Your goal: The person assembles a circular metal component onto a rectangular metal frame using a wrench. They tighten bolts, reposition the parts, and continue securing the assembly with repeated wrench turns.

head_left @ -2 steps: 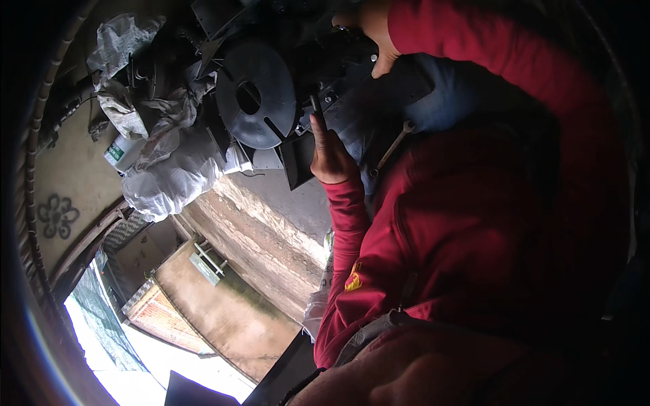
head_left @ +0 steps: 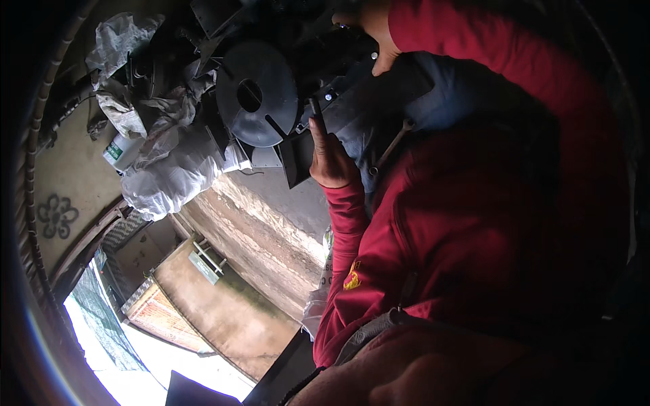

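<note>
My left hand [head_left: 332,162] is closed round a dark bar-shaped piece [head_left: 315,108], with one finger lying along it. Just left of it stands a large dark metal disc [head_left: 272,71] with a round centre hole and slots. At the top, my right hand [head_left: 378,37] is bent over dark parts, its thumb apart from the other fingers. A small bright bolt-like end [head_left: 374,56] shows beside that thumb. What this hand grips is lost in shadow. Between the hands sits a dark metal part with a shiny bolt [head_left: 328,97].
A combination wrench [head_left: 391,149] lies by my jeans [head_left: 443,91]. White plastic bags [head_left: 169,179] and a white tub with a green label [head_left: 120,152] are beyond the disc. Dark metal plates [head_left: 290,162] stick out below it. A rough wall ledge [head_left: 257,233] runs at lower left.
</note>
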### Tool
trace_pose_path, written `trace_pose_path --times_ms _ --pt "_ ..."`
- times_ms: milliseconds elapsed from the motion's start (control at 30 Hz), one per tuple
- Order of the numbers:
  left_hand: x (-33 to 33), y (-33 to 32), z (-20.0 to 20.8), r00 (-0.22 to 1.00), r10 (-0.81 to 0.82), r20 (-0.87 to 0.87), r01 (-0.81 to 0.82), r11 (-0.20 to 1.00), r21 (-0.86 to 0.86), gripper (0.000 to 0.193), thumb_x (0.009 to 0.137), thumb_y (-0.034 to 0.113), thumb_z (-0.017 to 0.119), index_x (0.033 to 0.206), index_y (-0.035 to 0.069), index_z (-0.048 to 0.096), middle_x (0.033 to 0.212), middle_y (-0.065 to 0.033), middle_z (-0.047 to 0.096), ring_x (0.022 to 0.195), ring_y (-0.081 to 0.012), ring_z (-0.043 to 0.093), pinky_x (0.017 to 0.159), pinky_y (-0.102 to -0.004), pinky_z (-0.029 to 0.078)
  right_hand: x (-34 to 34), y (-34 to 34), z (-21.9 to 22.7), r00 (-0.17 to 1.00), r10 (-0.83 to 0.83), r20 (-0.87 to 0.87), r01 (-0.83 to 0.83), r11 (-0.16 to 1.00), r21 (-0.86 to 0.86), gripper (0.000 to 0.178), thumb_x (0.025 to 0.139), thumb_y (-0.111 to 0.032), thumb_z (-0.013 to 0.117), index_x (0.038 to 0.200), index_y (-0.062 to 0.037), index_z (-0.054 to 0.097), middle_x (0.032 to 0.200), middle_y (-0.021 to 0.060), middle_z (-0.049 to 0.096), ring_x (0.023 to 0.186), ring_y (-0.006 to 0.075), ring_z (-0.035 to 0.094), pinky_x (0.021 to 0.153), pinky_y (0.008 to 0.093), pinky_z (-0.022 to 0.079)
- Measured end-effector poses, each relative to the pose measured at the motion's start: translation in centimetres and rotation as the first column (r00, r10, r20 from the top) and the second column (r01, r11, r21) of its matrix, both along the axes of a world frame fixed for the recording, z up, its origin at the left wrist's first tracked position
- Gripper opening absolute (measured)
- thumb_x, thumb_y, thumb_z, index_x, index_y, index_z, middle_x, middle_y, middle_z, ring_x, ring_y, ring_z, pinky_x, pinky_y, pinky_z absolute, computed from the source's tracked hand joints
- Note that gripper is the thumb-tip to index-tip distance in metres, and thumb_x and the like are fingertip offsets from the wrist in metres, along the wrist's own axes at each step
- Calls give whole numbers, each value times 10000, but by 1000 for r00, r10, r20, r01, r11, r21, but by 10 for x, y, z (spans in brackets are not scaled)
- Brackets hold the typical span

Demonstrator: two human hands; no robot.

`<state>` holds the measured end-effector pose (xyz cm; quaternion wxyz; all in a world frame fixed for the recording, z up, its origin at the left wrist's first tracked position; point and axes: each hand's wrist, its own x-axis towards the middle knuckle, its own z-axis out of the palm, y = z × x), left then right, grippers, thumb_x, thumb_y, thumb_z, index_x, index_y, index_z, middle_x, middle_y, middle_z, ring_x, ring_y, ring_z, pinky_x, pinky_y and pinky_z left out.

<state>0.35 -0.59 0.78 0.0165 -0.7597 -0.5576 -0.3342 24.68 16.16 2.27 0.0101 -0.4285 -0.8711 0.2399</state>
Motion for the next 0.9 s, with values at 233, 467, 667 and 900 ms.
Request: trace_pose_path --times_ms 233,467,667,900 --pt "-2 1 -28 995 26 -101 -33 998 -62 503 928 29 446 1426 71 388 1033 -138 689 528 -81 444 462 -275 401 0 -1 -4 1000 -2 -31 2 1000 -6 1154 535 -582 799 1415 -9 322 1110 232 614 1039 381 589 920 419 446" --pt "-4 -10 -19 972 -104 210 58 975 213 451 992 177 426 1401 -9 389 955 -148 699 494 -105 452 474 -265 432 4 1 11 1000 -16 23 17 999 -44 1133 528 -573 806 1408 -28 346 1124 227 611 1043 382 586 922 417 444" --pt "9 1 -13 998 -20 58 22 999 -40 502 920 17 491 1413 56 402 948 -119 705 496 -95 409 463 -281 403 1 3 1 999 -31 25 31 999 9 1136 522 -579 802 1416 -52 343 1121 226 614 1043 385 586 912 426 449" --pt "-18 -1 0 986 -145 -76 146 989 8 571 824 -73 535 1354 136 506 583 -91 457 430 -204 432 429 -339 374 2 3 9 999 -31 28 32 999 -35 1157 525 -579 801 1432 -55 311 1088 225 626 1013 389 596 892 425 460"
